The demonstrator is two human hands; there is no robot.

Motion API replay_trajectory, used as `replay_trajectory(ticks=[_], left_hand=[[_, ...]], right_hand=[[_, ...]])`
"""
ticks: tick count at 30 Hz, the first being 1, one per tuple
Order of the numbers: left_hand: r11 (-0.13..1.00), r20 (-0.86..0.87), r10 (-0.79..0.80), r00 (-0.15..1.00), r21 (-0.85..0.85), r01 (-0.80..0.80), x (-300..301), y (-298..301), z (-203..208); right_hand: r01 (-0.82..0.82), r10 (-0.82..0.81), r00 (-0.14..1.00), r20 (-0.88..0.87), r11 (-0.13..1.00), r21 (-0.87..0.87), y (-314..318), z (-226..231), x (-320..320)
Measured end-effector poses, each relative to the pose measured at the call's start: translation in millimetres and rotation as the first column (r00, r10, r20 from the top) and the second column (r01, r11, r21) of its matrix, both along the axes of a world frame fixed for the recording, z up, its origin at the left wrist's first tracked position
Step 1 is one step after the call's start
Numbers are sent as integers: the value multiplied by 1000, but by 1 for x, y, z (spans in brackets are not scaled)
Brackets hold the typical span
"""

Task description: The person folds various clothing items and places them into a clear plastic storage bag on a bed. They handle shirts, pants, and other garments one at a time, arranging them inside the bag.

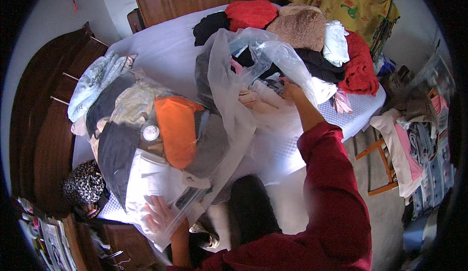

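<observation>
My left hand (161, 215) lies with fingers spread on a folded white garment (151, 178). Clear film of a large flat plastic storage bag (214, 156) appears to cover part of this hand. In that bag lie an orange folded garment (175, 132), dark grey clothes (117, 149) and a round white valve cap (151, 133). My right hand (292, 93) reaches into a second, bunched-up clear plastic bag (222, 71), at a pile of pale pink and white clothes (263, 98). Its fingertips are partly hidden among the cloth, so its grip does not show.
Both bags rest on a bed (165, 39) with a pale quilted cover. Along its far side are a red garment (251, 13), a brown fleece (297, 24) and a red knit (360, 66). At right, clothes hang over a wooden chair (382, 166). A dark headboard (44, 100) stands left.
</observation>
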State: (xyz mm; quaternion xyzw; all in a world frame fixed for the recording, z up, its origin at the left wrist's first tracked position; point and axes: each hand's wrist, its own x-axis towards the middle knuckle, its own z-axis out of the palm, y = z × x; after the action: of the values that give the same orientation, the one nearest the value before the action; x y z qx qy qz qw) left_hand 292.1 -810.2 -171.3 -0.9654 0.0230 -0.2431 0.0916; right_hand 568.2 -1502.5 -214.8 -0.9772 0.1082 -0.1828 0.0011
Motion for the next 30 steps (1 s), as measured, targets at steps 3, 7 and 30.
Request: replay_trajectory(ticks=[3, 7, 30], left_hand=[[997, -45, 25, 999, -75, -28, -6, 4, 6], [998, -64, 58, 996, -6, -59, -10, 11, 13], [936, -152, -99, 983, -351, 40, -19, -10, 35]], right_hand=[[-41, 42, 999, 28, 999, -35, 46, 2, 9], [135, -96, 987, -125, 927, 350, 112, 83, -5], [-20, 277, 955, 105, -293, 956, 172, 227, -250]])
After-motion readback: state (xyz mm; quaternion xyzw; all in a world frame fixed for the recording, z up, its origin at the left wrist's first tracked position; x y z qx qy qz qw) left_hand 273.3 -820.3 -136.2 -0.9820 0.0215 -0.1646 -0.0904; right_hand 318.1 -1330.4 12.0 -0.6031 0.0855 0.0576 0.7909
